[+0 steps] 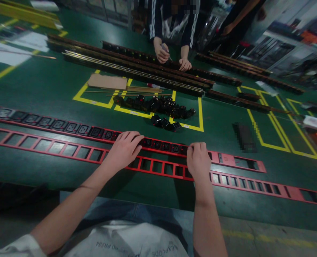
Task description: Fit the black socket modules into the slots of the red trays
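Observation:
Across the green table lies a long red metal strip (pixel 237 160) with a row of cut-outs, many of them filled with black sockets (pixel 83 129). My left hand (pixel 126 148) rests over the middle of this strip, fingers bent across its far edge. Farther right, my right hand (pixel 199 157) is closed at the strip, its fingertips by the end of the socket row; whatever lies under them is hidden. Nearer to me runs a second red strip (pixel 158 167) with open rectangular cut-outs, partly covered by both wrists.
Loose black sockets (pixel 160 105) lie in a pile beyond the strips, beside a piece of cardboard (pixel 107 81) and thin rods. Long dark rails (pixel 134 71) stretch behind them. Opposite, a co-worker's hands (pixel 162 53) work at the rails. A dark, blurred-out object (pixel 244 136) lies at right.

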Demonstrator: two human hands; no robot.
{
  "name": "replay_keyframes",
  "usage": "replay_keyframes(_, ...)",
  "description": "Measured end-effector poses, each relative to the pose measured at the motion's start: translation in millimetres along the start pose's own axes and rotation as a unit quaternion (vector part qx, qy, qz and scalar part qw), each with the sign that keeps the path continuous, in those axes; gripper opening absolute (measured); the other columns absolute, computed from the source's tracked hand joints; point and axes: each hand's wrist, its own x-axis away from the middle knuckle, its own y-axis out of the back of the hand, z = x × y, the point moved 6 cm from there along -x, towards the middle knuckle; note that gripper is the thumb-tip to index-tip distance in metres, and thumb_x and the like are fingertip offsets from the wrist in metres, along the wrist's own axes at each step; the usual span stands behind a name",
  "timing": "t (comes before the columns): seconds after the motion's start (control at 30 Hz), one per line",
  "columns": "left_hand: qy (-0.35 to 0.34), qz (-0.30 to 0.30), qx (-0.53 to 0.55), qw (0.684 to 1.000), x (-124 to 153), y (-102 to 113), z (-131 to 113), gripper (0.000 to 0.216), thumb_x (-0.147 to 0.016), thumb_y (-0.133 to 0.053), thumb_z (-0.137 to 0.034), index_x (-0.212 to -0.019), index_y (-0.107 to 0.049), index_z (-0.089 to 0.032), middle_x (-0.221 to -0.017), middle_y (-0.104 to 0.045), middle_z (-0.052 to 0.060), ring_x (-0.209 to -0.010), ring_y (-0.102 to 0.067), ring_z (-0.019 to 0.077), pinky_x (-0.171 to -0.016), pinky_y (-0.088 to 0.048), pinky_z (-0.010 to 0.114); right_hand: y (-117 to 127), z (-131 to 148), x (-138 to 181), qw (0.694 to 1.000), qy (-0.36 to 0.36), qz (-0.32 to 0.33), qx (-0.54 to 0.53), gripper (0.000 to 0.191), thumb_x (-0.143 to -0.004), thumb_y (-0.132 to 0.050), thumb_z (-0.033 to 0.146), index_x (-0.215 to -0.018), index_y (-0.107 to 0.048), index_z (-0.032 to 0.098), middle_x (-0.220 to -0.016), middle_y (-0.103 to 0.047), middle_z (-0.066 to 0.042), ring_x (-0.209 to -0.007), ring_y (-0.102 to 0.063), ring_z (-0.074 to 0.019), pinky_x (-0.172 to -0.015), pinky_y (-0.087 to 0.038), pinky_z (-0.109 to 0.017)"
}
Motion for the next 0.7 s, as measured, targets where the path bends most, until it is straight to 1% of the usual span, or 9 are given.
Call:
replay_keyframes(0.2,-0.002,-0.002,-0.003,1.0,0.3,0.4,-0.3,0.035,-0.097,-0.047,-0.024,-0.13,-0.058,-0.019,-0.126,-0.06,0.012,-0.117,-0.053,0.0297,-0.103,-0.044,0.05,-0.5,1.8,0.3,1.0,0.027,0.002,0.004,0.021,-0.099,-0.039,0.027,-0.095,-0.058,0.02,-0.096,-0.052,-0.01,-0.084,-0.051,-0.0241,-0.071,-0.041,-0.036)
replay_keyframes(0.43,-0.003,0.001,-0.007,1.0,0.4,0.4,-0.5,0.034,-0.097,-0.048,-0.024,-0.129,-0.057,-0.019,-0.126,-0.06,0.011,-0.118,-0.053,0.0295,-0.104,-0.044,0.049,-1.5,4.6,0.0,0.999,0.038,0.007,-0.003,0.021,-0.098,-0.039,0.021,-0.097,-0.06,0.02,-0.099,-0.051,-0.011,-0.09,-0.049,-0.0266,-0.078,-0.042,-0.04)
replay_keyframes(0.57,0.002,0.001,-0.002,1.0,0.3,0.0,0.8,0.035,-0.097,-0.047,-0.025,-0.13,-0.058,-0.021,-0.126,-0.06,0.011,-0.119,-0.053,0.0299,-0.104,-0.044,0.05,-3.0,3.7,0.1,0.999,0.043,0.013,0.001,0.024,-0.099,-0.037,0.023,-0.099,-0.061,0.02,-0.101,-0.051,-0.012,-0.091,-0.048,-0.0276,-0.078,-0.042,-0.042)
replay_keyframes(0.7,0.001,0.004,-0.007,1.0,0.3,-0.1,0.6,0.035,-0.097,-0.047,-0.025,-0.13,-0.057,-0.02,-0.127,-0.06,0.011,-0.118,-0.053,0.0298,-0.104,-0.044,0.049,-4.3,2.4,0.4,0.999,0.037,0.024,0.014,0.026,-0.101,-0.036,0.025,-0.102,-0.062,0.019,-0.101,-0.053,-0.013,-0.092,-0.047,-0.0283,-0.078,-0.04,-0.041)
